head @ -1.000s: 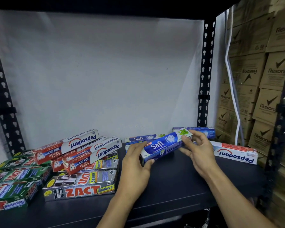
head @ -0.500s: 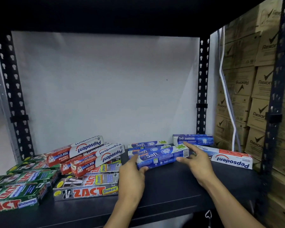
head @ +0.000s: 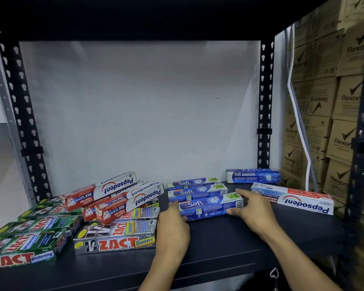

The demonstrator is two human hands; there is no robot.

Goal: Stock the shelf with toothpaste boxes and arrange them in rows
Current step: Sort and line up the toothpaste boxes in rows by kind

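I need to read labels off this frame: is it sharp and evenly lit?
Head view: print on the front Safi box and the ZACT Smokers box reads sharply; the white back wall is brightest mid-frame, dimming toward the top corners; the wide lens bows the black uprights; the Rexona cartons at right are dim and softer.
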